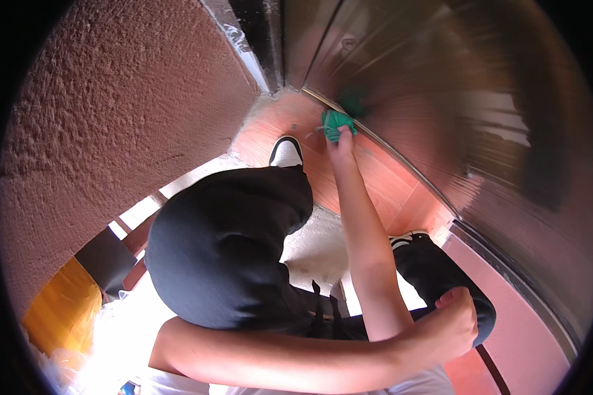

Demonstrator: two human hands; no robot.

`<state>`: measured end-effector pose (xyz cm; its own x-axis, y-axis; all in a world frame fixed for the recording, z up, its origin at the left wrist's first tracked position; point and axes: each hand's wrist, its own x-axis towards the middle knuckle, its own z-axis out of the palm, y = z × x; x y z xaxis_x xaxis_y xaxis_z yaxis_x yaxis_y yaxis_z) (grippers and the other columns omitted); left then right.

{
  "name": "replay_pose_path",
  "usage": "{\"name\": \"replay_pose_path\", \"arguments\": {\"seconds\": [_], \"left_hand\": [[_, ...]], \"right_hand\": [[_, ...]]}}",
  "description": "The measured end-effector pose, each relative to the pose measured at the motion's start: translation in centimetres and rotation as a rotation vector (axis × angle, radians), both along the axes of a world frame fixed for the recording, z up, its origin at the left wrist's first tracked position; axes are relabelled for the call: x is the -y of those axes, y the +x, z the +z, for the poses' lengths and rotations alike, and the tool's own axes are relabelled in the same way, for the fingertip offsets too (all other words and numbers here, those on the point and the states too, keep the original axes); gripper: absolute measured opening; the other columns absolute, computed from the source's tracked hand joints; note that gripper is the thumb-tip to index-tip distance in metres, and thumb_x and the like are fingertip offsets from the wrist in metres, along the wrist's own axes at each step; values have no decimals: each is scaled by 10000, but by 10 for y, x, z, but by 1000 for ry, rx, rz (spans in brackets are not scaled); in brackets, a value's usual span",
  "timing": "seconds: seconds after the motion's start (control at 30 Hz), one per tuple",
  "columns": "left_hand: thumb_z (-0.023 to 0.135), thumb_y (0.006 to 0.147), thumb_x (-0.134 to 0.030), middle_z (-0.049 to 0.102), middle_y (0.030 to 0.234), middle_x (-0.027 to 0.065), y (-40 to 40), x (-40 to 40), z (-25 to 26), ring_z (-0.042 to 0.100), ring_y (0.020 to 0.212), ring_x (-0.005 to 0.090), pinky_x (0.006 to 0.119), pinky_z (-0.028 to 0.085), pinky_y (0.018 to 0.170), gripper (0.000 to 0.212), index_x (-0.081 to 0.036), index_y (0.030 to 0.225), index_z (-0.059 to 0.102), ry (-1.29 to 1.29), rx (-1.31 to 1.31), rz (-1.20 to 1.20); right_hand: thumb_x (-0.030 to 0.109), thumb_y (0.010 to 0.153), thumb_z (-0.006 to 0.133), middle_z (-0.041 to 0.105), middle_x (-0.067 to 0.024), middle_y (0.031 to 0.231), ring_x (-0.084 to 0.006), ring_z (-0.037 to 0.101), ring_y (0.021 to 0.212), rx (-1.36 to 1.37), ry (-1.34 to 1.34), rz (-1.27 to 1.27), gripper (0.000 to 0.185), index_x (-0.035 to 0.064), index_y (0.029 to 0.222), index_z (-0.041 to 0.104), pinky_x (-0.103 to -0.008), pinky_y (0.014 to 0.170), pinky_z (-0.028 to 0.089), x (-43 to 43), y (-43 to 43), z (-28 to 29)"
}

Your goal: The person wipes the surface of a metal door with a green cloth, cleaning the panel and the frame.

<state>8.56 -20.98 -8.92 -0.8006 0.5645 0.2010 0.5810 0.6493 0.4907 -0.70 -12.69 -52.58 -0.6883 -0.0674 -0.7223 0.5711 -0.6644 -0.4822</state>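
Observation:
A bunched green cloth [337, 124] is gripped in my right hand [345, 139], which reaches forward to the foot of a large, glossy reflective panel [415, 98]. The cloth is beside the panel's metal bottom edge [390, 149], and a blurred green reflection of it shows in the surface. My left arm crosses in front of my body. At its end my left hand [457, 318] is curled closed over my right knee, with nothing visible in it.
A rough plastered wall [143, 89] rises at left. Wood-patterned tiles [321, 168] lie under my shoe [286, 152], and a pinkish ledge [504, 291] runs at right. Yellow material [66, 306] and clear plastic are at lower left, beside strong glare.

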Motion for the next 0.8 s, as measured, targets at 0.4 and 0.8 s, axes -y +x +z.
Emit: {"name": "replay_pose_path", "arguments": {"seconds": [0.4, 0.8], "left_hand": [[621, 673, -362, 407, 612, -36, -18, -26, 17, 362, 552, 103, 269, 250, 547, 276, -102, 667, 530, 83, -81, -41], [621, 680, -292, 446, 619, -30, -14, -47, 13, 389, 557, 103, 267, 254, 550, 204, -100, 672, 553, 77, -55, -17]], "right_hand": [[42, 856, 476, 621, -88, 1012, -255, 635, 941, -209, -349, 63, 225, 44, 1058, 575, -396, 887, 549, 51, -34, -45], [-91, 718, 515, 538, 24, 751, -103, 515, 583, -131, -162, -11, 230, 109, 825, 553, -217, 510, 415, 145, 6, 0]]}}
